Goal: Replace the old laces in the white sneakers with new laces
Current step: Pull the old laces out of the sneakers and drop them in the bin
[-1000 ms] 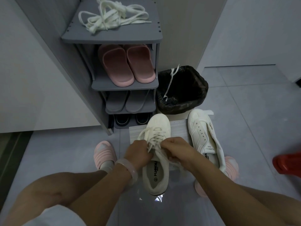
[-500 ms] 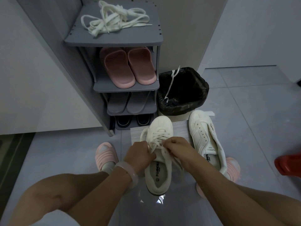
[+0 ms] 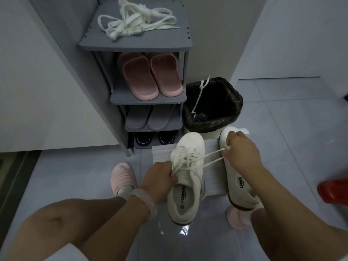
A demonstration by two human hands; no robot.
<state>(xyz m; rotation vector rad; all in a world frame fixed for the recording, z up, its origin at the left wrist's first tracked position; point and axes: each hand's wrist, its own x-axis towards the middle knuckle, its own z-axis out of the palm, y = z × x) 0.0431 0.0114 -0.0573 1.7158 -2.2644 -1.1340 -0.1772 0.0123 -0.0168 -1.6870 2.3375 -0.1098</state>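
The laced sneaker (image 3: pixel 188 178) stands before the bin (image 3: pixel 212 104), its lace (image 3: pixel 209 157) pinched by both the left hand (image 3: pixel 160 179) and right hand (image 3: pixel 241 149), seemingly mid-unlacing; its neighbour (image 3: pixel 237 178) looks bare, new laces (image 3: pixel 135 21) untouched on the shelf.

Home entryway, tiled floor (image 3: pixel 282 119). Grey shoe rack (image 3: pixel 135 45) beyond the hands: loose laces (image 3: pixel 137 21) on the top shelf, pink slippers (image 3: pixel 150 76) one tier down, grey slippers (image 3: pixel 148 117) below, dark shoes (image 3: pixel 152 138) lowest. Bin (image 3: pixel 212 106) with black liner right of the rack. White cabinet panel (image 3: pixel 47 81) to the left.
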